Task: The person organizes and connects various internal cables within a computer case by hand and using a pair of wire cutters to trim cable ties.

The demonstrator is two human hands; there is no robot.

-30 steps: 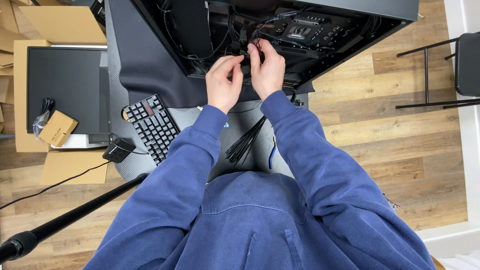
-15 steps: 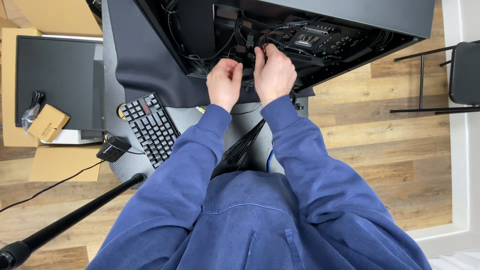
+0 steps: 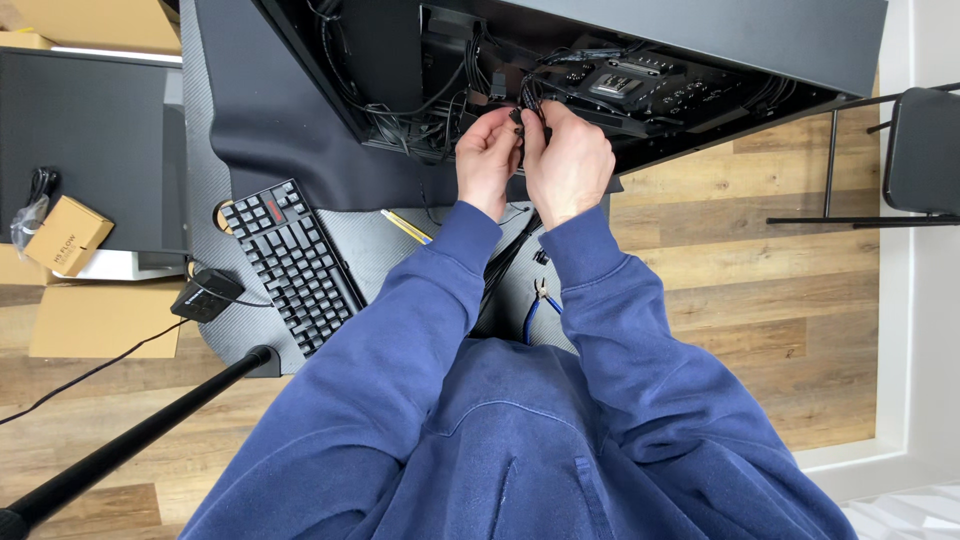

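An open black computer case [image 3: 700,40] lies on its side on the dark desk mat [image 3: 260,130], its inside full of black cables [image 3: 430,100]. My left hand [image 3: 487,158] and my right hand [image 3: 568,163] are side by side at the case's lower edge. Both pinch the same small bundle of black cables [image 3: 527,108] between the fingertips. Both arms are in blue sleeves. What lies under the hands is hidden.
A black keyboard [image 3: 290,262] sits at the left of the mat, a small black box [image 3: 206,295] beside it. Blue-handled cutters [image 3: 541,303] and a yellow pencil [image 3: 405,226] lie near my arms. A dark monitor [image 3: 85,145], cardboard boxes, a tripod leg [image 3: 130,445] and a black chair [image 3: 915,150] surround the desk.
Both hands have stayed at the cable bundle and closed in tighter on it; the view has shifted slightly, so the case and keyboard sit a little lower and to the right.
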